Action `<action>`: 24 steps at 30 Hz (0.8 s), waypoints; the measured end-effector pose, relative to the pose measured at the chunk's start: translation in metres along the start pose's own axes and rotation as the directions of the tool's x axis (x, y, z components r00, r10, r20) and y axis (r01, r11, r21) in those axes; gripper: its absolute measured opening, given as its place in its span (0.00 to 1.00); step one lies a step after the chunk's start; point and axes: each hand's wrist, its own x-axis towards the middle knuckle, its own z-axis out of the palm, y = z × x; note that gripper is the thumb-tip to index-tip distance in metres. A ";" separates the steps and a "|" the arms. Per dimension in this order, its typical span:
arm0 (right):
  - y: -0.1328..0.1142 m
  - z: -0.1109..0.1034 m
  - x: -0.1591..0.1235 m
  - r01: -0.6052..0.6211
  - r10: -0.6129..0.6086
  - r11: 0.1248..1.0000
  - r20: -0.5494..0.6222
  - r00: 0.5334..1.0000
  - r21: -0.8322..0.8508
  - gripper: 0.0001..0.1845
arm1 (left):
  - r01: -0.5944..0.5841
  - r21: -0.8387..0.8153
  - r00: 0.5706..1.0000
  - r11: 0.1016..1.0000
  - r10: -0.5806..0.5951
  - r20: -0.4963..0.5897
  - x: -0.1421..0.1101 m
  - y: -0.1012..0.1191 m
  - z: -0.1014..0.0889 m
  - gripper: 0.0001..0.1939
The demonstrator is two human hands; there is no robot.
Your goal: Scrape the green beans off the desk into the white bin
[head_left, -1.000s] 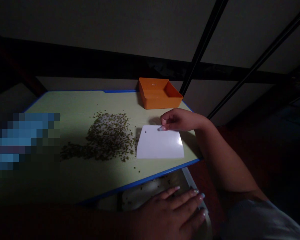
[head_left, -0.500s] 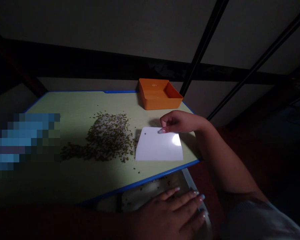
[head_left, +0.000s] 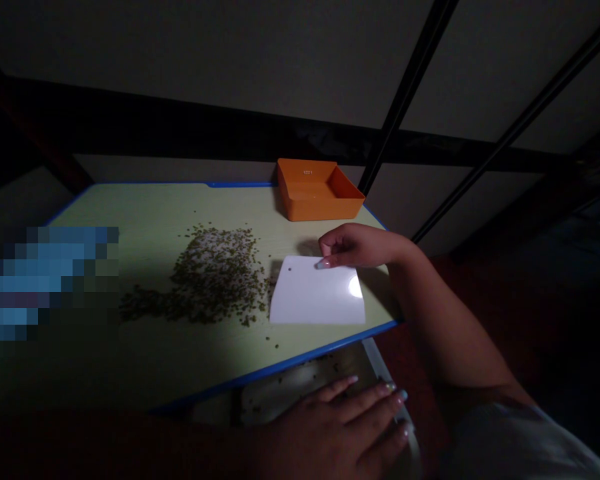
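The right hand point(head_left: 353, 245), at center right of the frame, pinches the upper edge of a white scraper point(head_left: 320, 293) between thumb and curled fingers. The white scraper sits right of center, just beside the right side of a spread of small greenish grains point(head_left: 220, 273). Whether its lower edge presses on the counter point(head_left: 145, 207) or hangs just above, I cannot tell.

The left hand point(head_left: 340, 420), at bottom center, lies palm down over a tray point(head_left: 375, 357) below the counter. Its grip is spread and seems to hold nothing; the thumb is out of sight. Scattered grains show inside the tray.

An orange box point(head_left: 325, 208) stands at upper center, near the counter's far edge.

The right hand's pinch takes in only a small part of the scraper's top, so a sideways push could twist the sheet or make it slip. If its edge lifts, grains could pass underneath. Two stray grains lie near the blue edging point(head_left: 325, 349); a knock there could send them over, and any missing the tray could reach the floor. The dim light makes single grains easy to overlook, particularly in the shadow at lower left.
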 end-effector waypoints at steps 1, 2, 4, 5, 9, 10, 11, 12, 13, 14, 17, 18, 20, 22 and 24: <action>0.001 -0.001 0.000 -0.012 0.012 1.000 -0.009 1.000 -0.024 0.18 | 0.000 0.005 1.000 1.000 0.000 -0.014 0.000 0.000 0.000 0.18; 0.002 -0.002 -0.001 -0.019 0.019 0.999 -0.023 1.000 -0.038 0.18 | -0.006 0.005 1.000 1.000 0.006 -0.015 0.000 0.000 0.000 0.18; 0.005 -0.004 -0.003 -0.010 0.008 1.000 -0.053 0.999 -0.025 0.19 | -0.006 0.000 1.000 1.000 0.006 -0.009 0.000 0.001 0.000 0.18; 0.005 -0.005 -0.004 0.007 -0.007 1.000 -0.058 0.998 -0.003 0.18 | -0.005 -0.001 1.000 1.000 0.005 0.000 0.000 0.001 0.000 0.19; 0.003 -0.004 -0.004 0.060 -0.060 0.996 -0.001 0.998 0.067 0.16 | -0.026 0.002 1.000 1.000 0.026 0.013 0.001 -0.001 -0.001 0.19; 0.002 -0.003 -0.003 0.059 -0.061 0.995 0.022 0.998 0.076 0.16 | -0.027 0.003 1.000 1.000 0.027 0.010 0.001 -0.002 -0.002 0.19; 0.001 -0.001 -0.002 0.053 -0.057 0.995 0.041 0.998 0.080 0.16 | -0.021 0.007 1.000 1.000 0.021 0.004 0.001 -0.002 -0.002 0.19; 0.000 0.000 -0.001 0.045 -0.049 0.996 0.053 0.997 0.074 0.16 | -0.013 0.015 1.000 1.000 0.013 -0.003 0.001 -0.002 -0.002 0.18; 0.000 0.001 0.000 0.034 -0.037 0.998 0.056 0.998 0.058 0.16 | -0.004 0.023 1.000 1.000 0.005 -0.012 0.001 -0.002 -0.002 0.18; -0.001 0.001 0.001 0.019 -0.020 0.999 0.048 0.999 0.032 0.15 | 0.001 0.028 1.000 1.000 0.000 -0.018 0.002 -0.002 -0.002 0.18; -0.001 -0.001 0.000 -0.065 0.065 0.995 -0.011 0.998 -0.073 0.16 | -0.002 0.009 1.000 1.000 0.002 -0.009 0.002 0.000 -0.001 0.18; 0.000 -0.003 0.000 -0.100 0.097 0.990 -0.034 0.995 -0.096 0.16 | 0.005 -0.004 1.000 1.000 -0.005 -0.004 0.001 0.001 -0.001 0.18; 0.001 -0.005 -0.002 -0.155 0.146 0.980 -0.073 0.987 -0.123 0.17 | 0.009 -0.030 1.000 0.999 -0.009 0.011 0.001 0.001 0.000 0.19; 0.002 -0.006 -0.002 -0.168 0.156 0.978 -0.097 0.983 -0.128 0.17 | -0.004 -0.043 1.000 0.999 0.005 0.017 0.001 0.001 0.000 0.19; 0.003 -0.004 -0.001 -0.140 0.129 0.983 -0.096 0.987 -0.115 0.16 | -0.005 -0.026 1.000 1.000 0.005 -0.003 0.001 0.001 -0.001 0.18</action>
